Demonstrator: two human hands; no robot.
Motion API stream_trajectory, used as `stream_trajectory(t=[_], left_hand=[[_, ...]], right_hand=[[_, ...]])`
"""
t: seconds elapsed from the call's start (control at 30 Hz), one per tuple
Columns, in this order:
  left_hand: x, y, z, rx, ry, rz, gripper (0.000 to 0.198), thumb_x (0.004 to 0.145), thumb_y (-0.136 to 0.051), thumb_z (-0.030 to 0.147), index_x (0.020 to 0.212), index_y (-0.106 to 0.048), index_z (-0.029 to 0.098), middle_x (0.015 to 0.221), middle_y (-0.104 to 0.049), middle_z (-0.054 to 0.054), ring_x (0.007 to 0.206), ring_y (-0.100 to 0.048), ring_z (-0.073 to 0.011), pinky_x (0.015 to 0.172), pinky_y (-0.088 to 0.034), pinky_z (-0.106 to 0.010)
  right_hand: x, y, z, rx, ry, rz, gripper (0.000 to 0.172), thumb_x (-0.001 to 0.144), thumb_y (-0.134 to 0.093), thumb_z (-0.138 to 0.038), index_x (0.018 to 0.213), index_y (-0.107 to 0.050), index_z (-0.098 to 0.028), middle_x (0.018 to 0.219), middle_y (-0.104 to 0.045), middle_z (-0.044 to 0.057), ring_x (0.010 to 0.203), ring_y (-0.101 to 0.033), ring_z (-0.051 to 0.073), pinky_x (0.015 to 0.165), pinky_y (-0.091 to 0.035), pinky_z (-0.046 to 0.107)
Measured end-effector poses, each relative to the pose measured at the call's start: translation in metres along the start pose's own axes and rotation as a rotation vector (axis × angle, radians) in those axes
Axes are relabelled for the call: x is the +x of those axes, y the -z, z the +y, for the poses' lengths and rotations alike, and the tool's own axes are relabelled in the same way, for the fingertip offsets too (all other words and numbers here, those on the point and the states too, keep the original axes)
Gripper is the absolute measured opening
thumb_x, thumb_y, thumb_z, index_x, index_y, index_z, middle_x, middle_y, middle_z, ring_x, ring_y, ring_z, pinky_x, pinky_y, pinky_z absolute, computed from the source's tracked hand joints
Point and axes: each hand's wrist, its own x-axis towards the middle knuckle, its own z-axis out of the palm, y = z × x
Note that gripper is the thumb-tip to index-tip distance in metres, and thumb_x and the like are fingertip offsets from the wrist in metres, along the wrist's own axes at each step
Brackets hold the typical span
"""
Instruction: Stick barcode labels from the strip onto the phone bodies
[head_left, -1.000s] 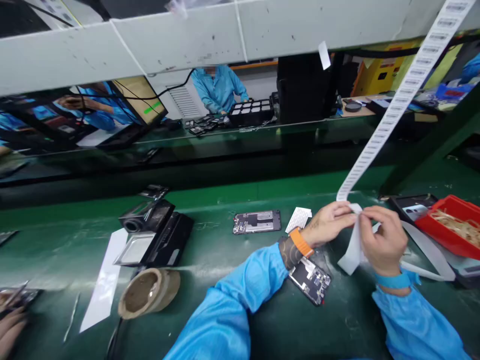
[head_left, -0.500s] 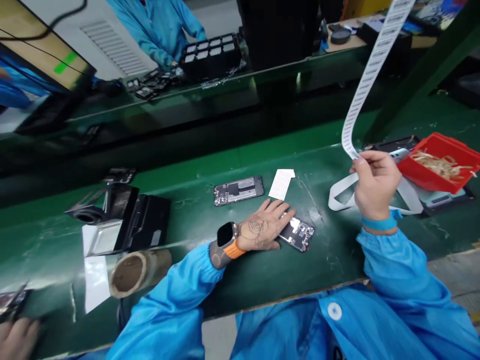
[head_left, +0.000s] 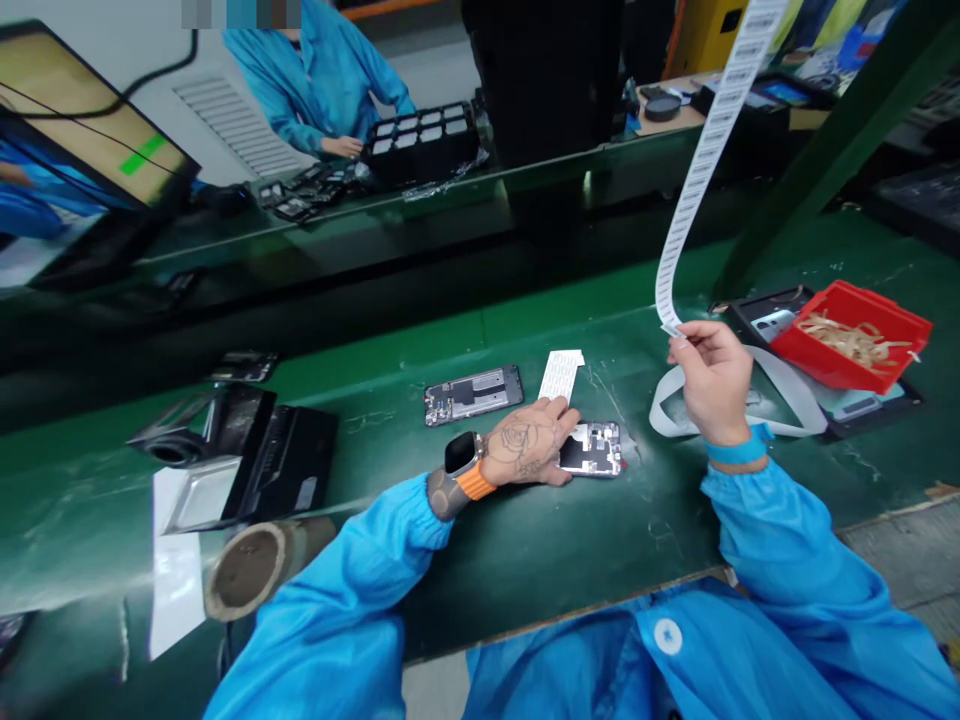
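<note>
My left hand [head_left: 526,443] is closed on the left end of an opened phone [head_left: 600,450], which lies flat on the green bench with its circuit parts showing. Between the fingertips of my right hand [head_left: 712,375] is the lower end of a long white label strip [head_left: 705,155], which rises out of the top of the view. A second phone body [head_left: 472,395] rests to the left, beyond my left hand. Beside it lies a small white label sheet [head_left: 561,374]. White backing tape [head_left: 795,405] loops on the bench around my right hand.
A red bin [head_left: 855,335] with pale strips stands at the right on a dark tray. At the left are a cardboard tube [head_left: 247,570], black boxes [head_left: 296,465] and white paper [head_left: 176,580]. Across the bench, a person in blue [head_left: 311,75] is beside a black box.
The phone under my left hand has turned straighter, and my fingers have drawn closer together. My right hand and the strip sit further left in view. The camera view has shifted slightly.
</note>
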Motion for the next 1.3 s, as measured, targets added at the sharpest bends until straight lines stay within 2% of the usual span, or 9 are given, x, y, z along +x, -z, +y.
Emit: stream_trajectory(t=[0.13,0.23,0.4,0.5,0.6,0.67,0.87,1.13,1.3], left_hand=[[0.008,0.001,0.006,-0.383,0.166,0.236,0.065,0.071,-0.077,0.048,0.12,-0.055,0.012,0.118,-0.059,-0.014,0.096,-0.06,-0.0284,0.085,-0.05,-0.042],[0.022,-0.001,0.009,-0.919,0.205,0.355,0.059,0.07,-0.079,0.046,0.116,-0.057,0.016,0.11,-0.066,-0.011,0.095,-0.063,-0.0254,0.088,-0.049,-0.042],[0.047,0.002,0.009,-2.064,0.135,0.406,0.046,0.077,-0.072,0.04,0.112,-0.063,0.012,0.119,-0.067,-0.016,0.101,-0.066,-0.0257,0.091,-0.051,-0.041],[0.057,0.011,0.005,-2.373,0.087,0.477,0.053,0.09,-0.049,0.053,0.11,-0.066,0.007,0.113,-0.07,-0.019,0.098,-0.068,-0.0276,0.091,-0.053,-0.044],[0.063,0.018,-0.002,-2.395,0.039,0.597,0.072,0.098,-0.025,0.063,0.113,-0.066,0.006,0.109,-0.071,-0.019,0.09,-0.07,-0.0258,0.084,-0.055,-0.041],[0.064,0.019,-0.005,-2.356,0.002,0.624,0.075,0.099,-0.02,0.064,0.116,-0.066,0.007,0.108,-0.071,-0.018,0.088,-0.07,-0.0247,0.08,-0.056,-0.04],[0.062,0.02,0.001,-2.274,-0.012,0.644,0.072,0.099,-0.019,0.064,0.115,-0.067,0.012,0.111,-0.07,-0.015,0.09,-0.068,-0.0222,0.082,-0.056,-0.038],[0.058,0.023,0.008,-2.268,-0.049,0.657,0.068,0.1,-0.022,0.061,0.114,-0.067,0.012,0.11,-0.069,-0.013,0.088,-0.067,-0.0209,0.079,-0.056,-0.036],[0.058,0.024,0.013,-2.292,-0.001,0.712,0.064,0.101,-0.026,0.059,0.112,-0.067,0.011,0.106,-0.07,-0.014,0.087,-0.067,-0.0205,0.076,-0.057,-0.034]], right_hand=[[-0.007,-0.006,0.004,0.154,-0.043,-0.117,0.03,0.081,-0.072,-0.029,0.109,-0.063,-0.025,0.098,-0.066,0.002,0.083,-0.064,0.016,0.069,-0.056,0.031],[-0.011,-0.013,0.003,0.262,-0.071,-0.139,0.039,0.081,-0.072,-0.032,0.118,-0.06,-0.028,0.111,-0.064,0.004,0.092,-0.065,0.017,0.073,-0.058,0.032],[-0.014,-0.023,-0.016,0.445,-0.199,0.077,0.017,0.081,-0.072,-0.03,0.094,-0.064,-0.024,0.082,-0.063,-0.002,0.066,-0.058,0.01,0.059,-0.051,0.024],[-0.03,-0.033,-0.037,0.469,-0.352,-0.139,0.014,0.08,-0.072,-0.03,0.082,-0.061,-0.022,0.06,-0.056,-0.005,0.049,-0.05,0.009,0.045,-0.04,0.021],[-0.05,-0.046,-0.055,0.301,-0.477,-0.493,0.014,0.079,-0.072,-0.031,0.078,-0.064,-0.02,0.052,-0.055,-0.005,0.041,-0.045,0.008,0.039,-0.035,0.021],[-0.059,-0.053,-0.061,0.168,-0.476,-0.586,0.014,0.078,-0.072,-0.032,0.077,-0.065,-0.019,0.053,-0.056,-0.004,0.042,-0.046,0.009,0.04,-0.036,0.023],[-0.059,-0.056,-0.054,-0.013,-0.378,-0.507,0.018,0.08,-0.069,-0.036,0.074,-0.066,-0.019,0.058,-0.059,-0.002,0.048,-0.049,0.011,0.044,-0.037,0.024],[-0.058,-0.055,-0.06,-0.118,-0.298,-0.541,0.017,0.082,-0.067,-0.035,0.075,-0.067,-0.02,0.067,-0.066,0.001,0.061,-0.06,0.015,0.057,-0.046,0.027],[-0.058,-0.056,-0.059,-0.321,-0.159,-0.54,0.016,0.084,-0.065,-0.032,0.072,-0.059,-0.023,0.062,-0.062,-0.002,0.056,-0.057,0.014,0.056,-0.042,0.028]])
